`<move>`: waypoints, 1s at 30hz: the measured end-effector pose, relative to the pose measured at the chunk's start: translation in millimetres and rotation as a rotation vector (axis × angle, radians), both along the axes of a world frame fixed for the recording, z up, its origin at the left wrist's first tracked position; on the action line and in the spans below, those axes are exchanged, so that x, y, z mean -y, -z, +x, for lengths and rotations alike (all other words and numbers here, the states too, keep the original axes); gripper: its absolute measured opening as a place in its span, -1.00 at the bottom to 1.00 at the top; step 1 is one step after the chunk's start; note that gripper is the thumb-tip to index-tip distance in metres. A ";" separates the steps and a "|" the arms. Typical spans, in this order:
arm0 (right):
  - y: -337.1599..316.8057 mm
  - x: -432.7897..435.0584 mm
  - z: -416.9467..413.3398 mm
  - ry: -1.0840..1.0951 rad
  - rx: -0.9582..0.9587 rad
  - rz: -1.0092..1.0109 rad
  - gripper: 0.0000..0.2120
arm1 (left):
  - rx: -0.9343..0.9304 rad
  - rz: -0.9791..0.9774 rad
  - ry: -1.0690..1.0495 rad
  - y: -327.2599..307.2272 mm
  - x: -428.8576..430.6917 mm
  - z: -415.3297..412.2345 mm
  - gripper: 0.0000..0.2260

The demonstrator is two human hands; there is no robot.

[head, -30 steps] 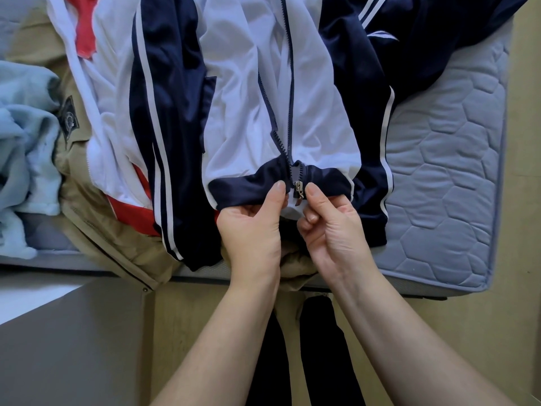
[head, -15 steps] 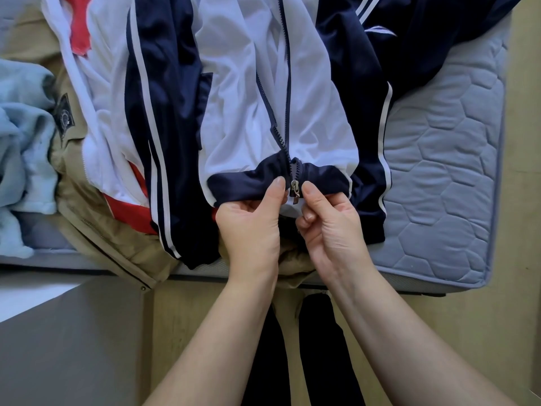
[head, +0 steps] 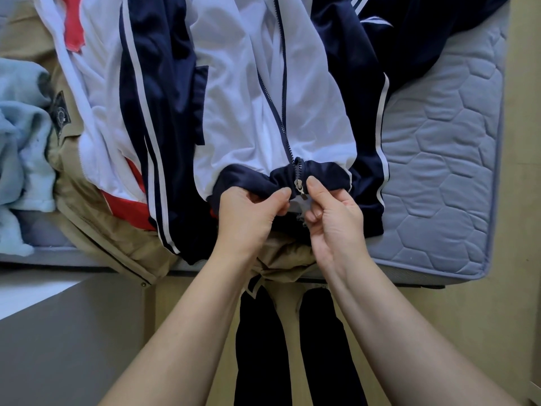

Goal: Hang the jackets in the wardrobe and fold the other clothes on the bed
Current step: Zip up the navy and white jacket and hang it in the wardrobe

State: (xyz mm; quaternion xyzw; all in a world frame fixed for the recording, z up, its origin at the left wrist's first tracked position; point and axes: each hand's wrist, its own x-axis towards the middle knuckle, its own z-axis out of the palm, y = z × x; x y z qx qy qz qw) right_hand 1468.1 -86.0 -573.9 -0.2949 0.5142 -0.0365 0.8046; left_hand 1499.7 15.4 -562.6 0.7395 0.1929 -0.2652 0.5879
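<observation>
Early stage, I'd say: the white/navy track jacket lies flat on the mattress near its front edge, over a tan jacket and a white/red top, w/ a pale blue garment heaped at left. Nothing looks hung or folded, and the wardrobe isn't in shot. Left hand pinches the navy hem just left of the zip slider, fingers curled on the cloth, while the right hand pinches the hem on the other side, thumb beside the slider. Zip looks joined only at the bottom, so prob. zipping up before hanging, then the rest of the pile.
</observation>
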 end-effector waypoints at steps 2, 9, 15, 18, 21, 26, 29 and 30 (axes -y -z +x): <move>1.9 0.2 -2.4 -0.014 -0.039 0.023 -0.72 | -0.043 -0.027 -0.009 1.7 -0.8 -1.4 -0.90; -7.4 7.6 -19.9 -0.596 -0.176 0.011 -0.75 | -0.036 0.097 0.045 1.8 -6.9 -6.6 -0.81; -30.9 19.2 -21.4 -0.772 -0.131 -0.157 -0.74 | -0.002 0.152 0.260 -6.7 -18.6 3.8 -0.81; -34.9 19.7 -10.9 -0.702 -0.119 -0.123 -0.77 | 0.023 0.144 0.361 -9.9 -24.6 2.8 -0.82; -37.1 18.8 6.4 -0.550 -0.102 -0.061 -0.78 | 0.013 0.147 0.416 -5.8 -34.4 -8.4 -0.83; -42.4 21.3 26.5 -0.512 -0.060 -0.066 -0.78 | -0.116 0.271 0.397 5.6 -58.6 -44.7 -0.65; -44.6 18.1 22.2 -0.573 -0.058 -0.086 -0.79 | -0.159 0.382 0.339 6.3 -63.3 -43.9 -0.64; -45.7 18.3 20.1 -0.586 -0.060 -0.097 -0.79 | -0.168 0.420 0.345 3.4 -63.5 -39.3 -0.62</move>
